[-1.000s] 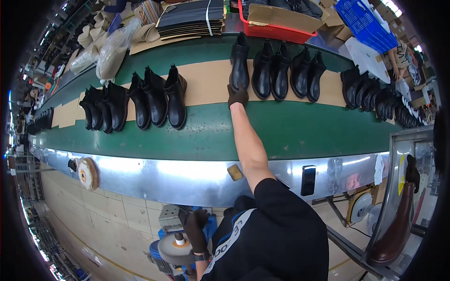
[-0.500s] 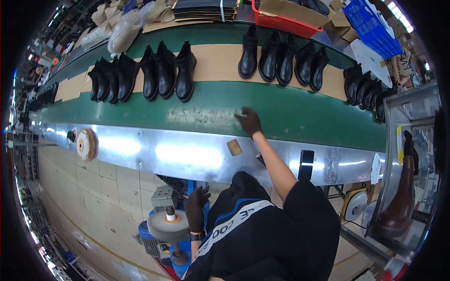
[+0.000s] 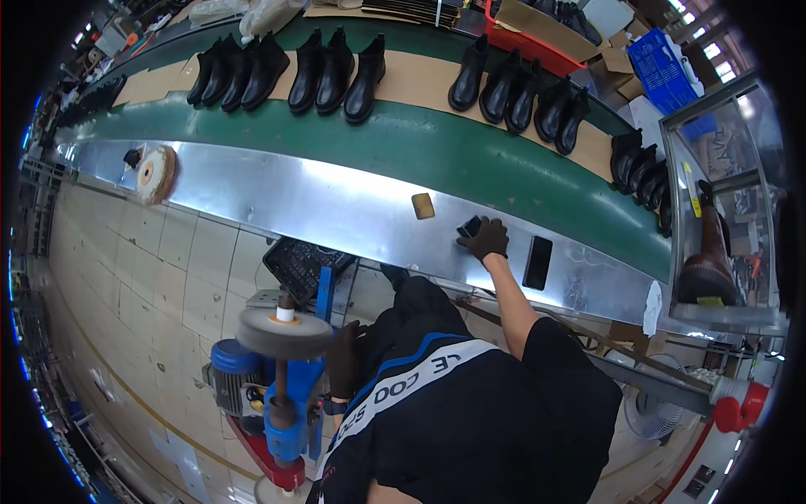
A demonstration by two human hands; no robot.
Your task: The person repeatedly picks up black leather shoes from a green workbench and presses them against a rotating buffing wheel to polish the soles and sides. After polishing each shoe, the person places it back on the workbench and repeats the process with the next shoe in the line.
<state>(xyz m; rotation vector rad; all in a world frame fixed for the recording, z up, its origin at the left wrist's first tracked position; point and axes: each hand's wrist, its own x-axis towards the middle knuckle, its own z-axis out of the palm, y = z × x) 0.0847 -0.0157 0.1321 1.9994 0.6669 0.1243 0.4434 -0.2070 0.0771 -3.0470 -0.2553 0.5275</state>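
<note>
My right hand (image 3: 487, 239), in a dark brown glove, is on the metal ledge with its fingers closed around a small black block (image 3: 468, 227). The fingers partly cover the block. To the right of that hand lies a black phone (image 3: 538, 262). A tan, roughly square pad (image 3: 423, 206) rests to its upper left. My left hand (image 3: 342, 357), gloved too, hangs low by my side, close to a grey buffing wheel (image 3: 285, 333). Its fingers look loosely extended and nothing shows in them, though they blend into my dark clothing.
Black ankle boots (image 3: 365, 80) stand in groups on cardboard along the green bench (image 3: 403, 160). A pale round wheel (image 3: 156, 175) sits at the ledge's left end. At right, a clear-sided case (image 3: 722, 312) holds a brown boot (image 3: 707, 260). A fan (image 3: 655, 403) stands below the ledge.
My right hand has come back from the green bench to the black block on the ledge and closed on it. The view has shifted; my left hand stays low beside the wheel.
</note>
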